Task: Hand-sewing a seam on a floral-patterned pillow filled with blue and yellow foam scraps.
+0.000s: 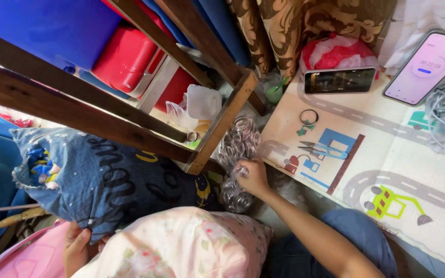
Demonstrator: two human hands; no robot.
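Where the right hand (253, 177) reaches in at the centre of the frame, its fingers are curled closed into a clear plastic bag of metal rings (238, 154), gripping the bag about midway along its length. The bag's long axis runs roughly vertical in the frame, from just below the wooden frame's corner down to a bulging lower end beneath the hand. It lies in the gap between the wooden frame (222, 121) on the left and the edge of the play mat (387, 154) on the right.

The left hand (75, 247), at the lower left, is partly closed on the underside of a dark blue patterned pillow (109, 180); only some fingers show. A pink floral pillow (181, 242) lies just beside it, along the bottom centre.

On the play mat, right of the right hand, blue-handled thread snips (323, 150) lie with their long axis near horizontal, tips pointing left. A key ring (307, 119) sits above them. Two phones (339, 80) (428, 64) lie at the upper right. Red containers (130, 56) stand at upper left.
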